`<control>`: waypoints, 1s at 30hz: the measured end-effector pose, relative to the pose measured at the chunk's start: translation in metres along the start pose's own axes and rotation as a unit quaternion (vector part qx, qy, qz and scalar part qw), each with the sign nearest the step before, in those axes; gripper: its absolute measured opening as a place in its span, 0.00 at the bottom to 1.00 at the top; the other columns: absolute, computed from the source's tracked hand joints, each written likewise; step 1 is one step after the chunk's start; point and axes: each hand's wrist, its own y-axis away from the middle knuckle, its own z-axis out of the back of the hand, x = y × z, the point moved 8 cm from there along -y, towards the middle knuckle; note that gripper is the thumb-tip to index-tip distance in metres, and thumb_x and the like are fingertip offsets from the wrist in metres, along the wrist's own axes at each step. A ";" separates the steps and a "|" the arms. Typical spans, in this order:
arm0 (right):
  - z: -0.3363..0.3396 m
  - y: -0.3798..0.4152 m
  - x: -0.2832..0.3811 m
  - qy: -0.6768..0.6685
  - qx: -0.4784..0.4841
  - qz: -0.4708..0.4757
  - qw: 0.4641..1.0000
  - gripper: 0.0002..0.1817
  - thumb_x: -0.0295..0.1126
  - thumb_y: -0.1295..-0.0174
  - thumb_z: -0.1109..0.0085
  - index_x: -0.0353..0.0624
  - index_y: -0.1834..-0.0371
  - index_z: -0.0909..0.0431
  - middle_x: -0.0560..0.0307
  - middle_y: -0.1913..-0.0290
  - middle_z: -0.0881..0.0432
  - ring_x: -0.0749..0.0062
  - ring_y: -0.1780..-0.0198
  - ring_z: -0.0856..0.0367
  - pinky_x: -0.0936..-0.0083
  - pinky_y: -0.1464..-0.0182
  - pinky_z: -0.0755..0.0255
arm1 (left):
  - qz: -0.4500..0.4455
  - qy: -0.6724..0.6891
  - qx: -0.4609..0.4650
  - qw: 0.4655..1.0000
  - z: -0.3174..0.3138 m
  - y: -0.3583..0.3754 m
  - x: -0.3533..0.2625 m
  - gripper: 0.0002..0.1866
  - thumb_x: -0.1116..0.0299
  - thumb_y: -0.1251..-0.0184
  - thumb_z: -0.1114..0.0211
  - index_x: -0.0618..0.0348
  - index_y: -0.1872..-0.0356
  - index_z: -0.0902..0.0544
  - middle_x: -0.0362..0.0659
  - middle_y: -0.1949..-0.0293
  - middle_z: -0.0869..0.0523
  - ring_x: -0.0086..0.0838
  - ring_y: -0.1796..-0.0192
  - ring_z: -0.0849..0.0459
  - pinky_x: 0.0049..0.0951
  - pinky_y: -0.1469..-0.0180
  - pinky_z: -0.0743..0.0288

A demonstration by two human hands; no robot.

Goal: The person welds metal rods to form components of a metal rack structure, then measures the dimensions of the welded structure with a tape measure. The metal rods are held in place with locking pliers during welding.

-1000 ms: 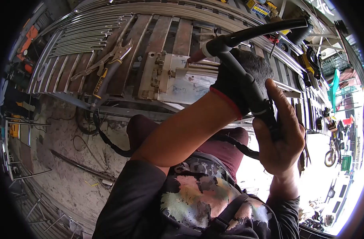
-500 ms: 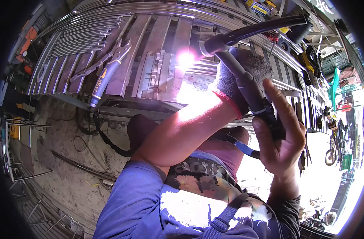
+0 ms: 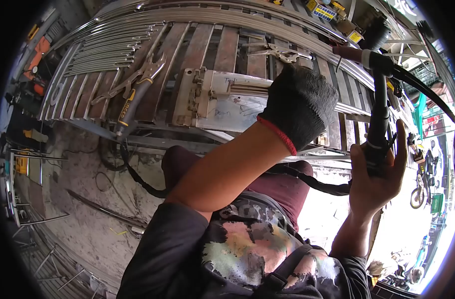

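My right hand (image 3: pixel 379 174) is wrapped round the handle of a black TIG welding torch (image 3: pixel 380 112), which stands upright with its head near the right end of the bench. No arc shows at it. My left hand (image 3: pixel 302 107), in a dark knit glove with a red cuff, is closed in a fist over the right part of a metal jig plate (image 3: pixel 227 115) marked "Down". Thin metal strips (image 3: pixel 247 88) on the plate run under the glove. What the gloved fingers hold is hidden.
Locking pliers (image 3: pixel 289 54) lie behind my glove. Left of the jig, more locking pliers (image 3: pixel 149 70) and an Ingco-marked tool (image 3: pixel 130 110) rest on the slatted bench (image 3: pixel 192 45). Several metal rods (image 3: pixel 105 50) lie at the back left. A black cable (image 3: pixel 138 179) passes near my lap.
The bright arc at the jig has gone out. My right hand has moved right with the torch, away from the jig. My left hand has stayed nearly in place.
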 end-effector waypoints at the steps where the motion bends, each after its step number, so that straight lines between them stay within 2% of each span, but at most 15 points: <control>1: 0.005 0.002 -0.005 0.016 0.004 -0.012 1.000 0.48 0.12 0.38 0.27 0.38 0.14 0.39 0.45 0.50 0.09 0.76 0.55 0.11 0.80 0.53 0.19 | 0.006 0.006 -0.006 1.000 -0.001 0.003 -0.001 0.05 0.65 0.44 0.32 0.53 0.72 0.12 0.46 0.72 0.15 0.42 0.65 0.12 0.46 0.57 0.20; 2: 0.008 0.004 -0.009 0.032 0.008 -0.024 0.999 0.48 0.10 0.39 0.27 0.36 0.15 0.38 0.42 0.48 0.09 0.74 0.51 0.10 0.78 0.49 0.17 | 0.011 0.012 -0.013 1.000 0.000 0.006 -0.003 0.05 0.65 0.42 0.33 0.53 0.71 0.13 0.46 0.72 0.15 0.42 0.64 0.12 0.46 0.55 0.20; 6: 0.014 0.006 -0.010 0.002 -0.025 -0.028 0.999 0.44 0.10 0.38 0.28 0.36 0.16 0.34 0.44 0.47 0.09 0.73 0.50 0.10 0.79 0.48 0.18 | 0.021 0.003 -0.009 1.000 0.003 0.015 -0.012 0.07 0.63 0.39 0.34 0.53 0.69 0.12 0.46 0.70 0.14 0.42 0.63 0.12 0.46 0.54 0.21; 15: 0.032 0.012 -0.013 -0.008 -0.015 -0.059 0.998 0.35 0.09 0.36 0.33 0.31 0.22 0.27 0.51 0.41 0.14 0.80 0.48 0.15 0.84 0.46 0.22 | 0.026 -0.049 0.179 0.982 -0.001 0.011 -0.016 0.11 0.58 0.32 0.35 0.50 0.68 0.10 0.46 0.69 0.12 0.41 0.61 0.11 0.46 0.55 0.24; 18: 0.040 0.017 -0.012 -0.021 -0.023 -0.084 0.996 0.35 0.10 0.35 0.32 0.31 0.23 0.27 0.52 0.41 0.13 0.80 0.48 0.15 0.83 0.46 0.22 | 0.019 0.022 0.123 0.992 0.012 0.014 -0.019 0.08 0.66 0.41 0.36 0.58 0.67 0.12 0.49 0.75 0.13 0.45 0.66 0.11 0.43 0.53 0.20; 19: 0.043 0.017 -0.011 -0.019 -0.025 -0.079 0.996 0.35 0.10 0.35 0.32 0.31 0.23 0.27 0.52 0.41 0.13 0.81 0.49 0.15 0.83 0.46 0.22 | 0.023 0.025 0.180 0.983 0.009 0.014 -0.019 0.10 0.64 0.41 0.34 0.60 0.64 0.13 0.51 0.70 0.12 0.46 0.63 0.11 0.44 0.52 0.21; 22: 0.050 0.020 -0.008 -0.014 -0.030 -0.063 0.997 0.33 0.11 0.35 0.32 0.31 0.24 0.25 0.54 0.42 0.13 0.83 0.50 0.16 0.84 0.48 0.22 | 0.030 0.027 0.173 0.984 0.013 0.017 -0.019 0.14 0.62 0.42 0.33 0.60 0.60 0.13 0.54 0.64 0.12 0.46 0.58 0.11 0.45 0.50 0.21; 23: 0.053 0.021 -0.007 -0.005 -0.028 -0.058 0.998 0.33 0.12 0.35 0.31 0.31 0.25 0.25 0.54 0.43 0.13 0.83 0.51 0.16 0.84 0.49 0.22 | 0.043 0.051 0.189 0.980 0.006 0.020 -0.016 0.20 0.59 0.42 0.32 0.61 0.53 0.14 0.53 0.56 0.12 0.46 0.52 0.13 0.47 0.43 0.23; 26: 0.059 0.025 -0.009 0.005 -0.027 -0.051 0.998 0.31 0.13 0.36 0.30 0.31 0.28 0.22 0.56 0.45 0.12 0.84 0.52 0.18 0.85 0.49 0.24 | -0.030 -0.094 0.181 0.978 0.000 0.024 -0.031 0.33 0.54 0.42 0.30 0.65 0.37 0.17 0.52 0.46 0.12 0.46 0.44 0.14 0.50 0.34 0.28; 29: 0.063 0.030 -0.017 -0.011 -0.034 -0.067 0.997 0.30 0.14 0.37 0.29 0.31 0.29 0.21 0.57 0.47 0.12 0.85 0.53 0.18 0.86 0.49 0.25 | -0.025 -0.054 0.207 0.976 -0.019 0.035 -0.031 0.50 0.49 0.42 0.28 0.65 0.20 0.31 0.53 0.34 0.16 0.48 0.34 0.18 0.52 0.26 0.36; 30: 0.065 0.032 -0.019 -0.013 -0.034 -0.070 0.997 0.30 0.14 0.37 0.29 0.31 0.29 0.21 0.57 0.47 0.12 0.84 0.53 0.18 0.86 0.49 0.25 | 0.005 -0.030 0.270 0.962 -0.032 0.038 -0.026 0.53 0.47 0.43 0.28 0.64 0.18 0.34 0.54 0.32 0.18 0.48 0.31 0.19 0.54 0.26 0.36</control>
